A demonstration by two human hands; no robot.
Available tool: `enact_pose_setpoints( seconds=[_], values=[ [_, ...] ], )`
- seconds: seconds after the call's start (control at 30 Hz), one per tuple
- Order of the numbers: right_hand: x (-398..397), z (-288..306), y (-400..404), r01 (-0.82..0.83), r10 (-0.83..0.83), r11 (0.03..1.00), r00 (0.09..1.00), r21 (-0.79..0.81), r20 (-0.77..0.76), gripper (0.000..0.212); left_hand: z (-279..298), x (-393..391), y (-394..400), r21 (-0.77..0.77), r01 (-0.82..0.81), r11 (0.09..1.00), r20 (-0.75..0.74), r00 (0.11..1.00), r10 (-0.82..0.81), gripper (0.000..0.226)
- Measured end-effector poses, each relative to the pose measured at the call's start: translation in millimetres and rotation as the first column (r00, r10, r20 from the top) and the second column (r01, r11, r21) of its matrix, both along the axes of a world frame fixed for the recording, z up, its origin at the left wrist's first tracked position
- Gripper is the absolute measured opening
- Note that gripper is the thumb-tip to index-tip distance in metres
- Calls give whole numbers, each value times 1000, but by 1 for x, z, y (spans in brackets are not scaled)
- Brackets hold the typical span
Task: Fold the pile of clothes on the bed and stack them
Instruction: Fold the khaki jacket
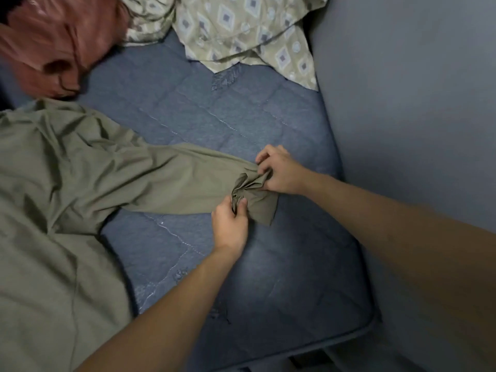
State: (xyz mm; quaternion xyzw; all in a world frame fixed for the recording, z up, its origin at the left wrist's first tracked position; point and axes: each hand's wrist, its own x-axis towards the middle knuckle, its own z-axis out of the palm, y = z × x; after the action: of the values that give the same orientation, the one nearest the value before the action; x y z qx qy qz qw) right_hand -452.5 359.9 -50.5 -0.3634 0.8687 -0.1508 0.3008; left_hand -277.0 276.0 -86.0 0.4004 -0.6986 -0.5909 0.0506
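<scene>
- Head view: an olive-green shirt (67, 189) lies spread over the left side of the bed (268, 277), its body running off the left edge of the picture.
- One long sleeve (188, 181) stretches rightward across the blue quilted mattress toward the bed's right edge, where the cuff end is bunched and crumpled.
- The left hand (230, 224) pinches the nearer side of the crumpled cuff between thumb and curled fingers.
- The right hand (279, 170) grips the farther side of the same cuff, fingers curled into the cloth.
- A reddish-pink garment (53, 41) lies heaped at the bed's far left corner, blurred.
- A pale cloth with a diamond pattern (236, 30) lies rumpled at the far edge, reaching toward the far right corner.
- A grey-blue wall (416, 103) runs along the bed's right edge.
</scene>
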Motion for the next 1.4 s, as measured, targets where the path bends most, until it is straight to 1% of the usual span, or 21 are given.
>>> enact_pose_setpoints(
  seconds=[0.07, 0.17, 0.23, 0.3, 0.37, 0.47, 0.5, 0.57, 0.6, 0.67, 0.73, 0.77, 0.83, 0.9, 0.97, 1.07, 1.13, 1.2, 1.23, 1.3, 1.4],
  values=[
    [6, 1, -34, 13, -11, 999, 998, -38, 58, 11, 1, 10, -31, 3, -33, 999, 3, 999, 33, 18],
    [17, 1, -81, 24, -21, 999, 990, -22, 136, 15, 0, 27, -81, 35, -110, 993, -2, 994, 110, 29],
    [24, -3, -105, -18, 16, 1000, 991, 16, 132, 30, -3, 41, -113, 25, -177, 984, 13, 984, 176, 38],
    [30, -7, -121, -19, 9, 997, 990, 73, 140, 45, -10, 52, -141, -5, -212, 977, 36, 976, 212, 35],
    [32, -12, -132, -15, 6, 997, 994, 80, 108, 38, -15, 58, -163, -41, -209, 977, 63, 975, 211, 27],
    [35, -17, -147, 19, -19, 1000, 1000, 8, -2, 22, -15, 56, -184, -90, -199, 976, 59, 977, 205, 24],
    [37, -18, -151, 38, -38, 999, 999, -18, -36, 20, -12, 55, -189, -150, -194, 969, 75, 975, 207, 24],
    [42, -21, -156, 45, -50, 998, 984, -35, -173, 24, -4, 58, -193, -352, -172, 920, 124, 966, 228, 21],
    [45, -24, -156, 52, -53, 999, 963, -13, -263, 30, 1, 61, -195, -474, -154, 867, 122, 964, 237, 25],
    [49, -30, -151, 168, -133, 983, 931, 74, -338, 47, 9, 70, -194, -733, -29, 680, 98, 984, 147, 38],
    [50, -36, -141, 327, -267, 928, 918, 179, -292, 63, 11, 77, -180, -849, 191, 493, 131, 979, -154, 46],
    [48, -39, -137, 372, -318, 906, 913, 202, -255, 67, 8, 80, -171, -838, 305, 453, 175, 936, -306, 51],
    [42, -41, -132, 418, -402, 897, 906, 144, -129, 62, -3, 84, -153, -687, 538, 488, 328, 829, -452, 69],
    [36, -41, -131, 462, -463, 883, 886, 77, -11, 52, -20, 86, -144, -525, 664, 533, 490, 748, -448, 91],
    [27, -40, -127, 504, -507, 859, 861, 87, 23, 45, -32, 84, -135, -501, 692, 520, 575, 715, -398, 103],
    [17, -40, -117, 606, -615, 788, 783, 105, 95, 37, -33, 72, -113, -531, 656, 536, 603, 737, -305, 112],
    [15, -40, -111, 689, -688, 718, 683, 95, 244, 19, -29, 60, -94, -544, 649, 532, 591, 746, -306, 115],
    [18, -39, -107, 726, -698, 681, 601, 99, 389, 19, -26, 47, -74, -526, 659, 537, 584, 740, -335, 118],
    [20, -37, -106, 735, -689, 671, 572, 95, 445, 19, -25, 38, -66, -506, 652, 565, 587, 740, -328, 120],
    [21, -32, -103, 737, -644, 672, 532, 74, 551, 22, -22, 23, -54, -478, 605, 637, 597, 756, -270, 120],
    [18, -26, -99, 676, -515, 737, 547, 16, 660, 34, -20, 9, -50, -496, 535, 684, 576, 792, -202, 93]
  ],
)
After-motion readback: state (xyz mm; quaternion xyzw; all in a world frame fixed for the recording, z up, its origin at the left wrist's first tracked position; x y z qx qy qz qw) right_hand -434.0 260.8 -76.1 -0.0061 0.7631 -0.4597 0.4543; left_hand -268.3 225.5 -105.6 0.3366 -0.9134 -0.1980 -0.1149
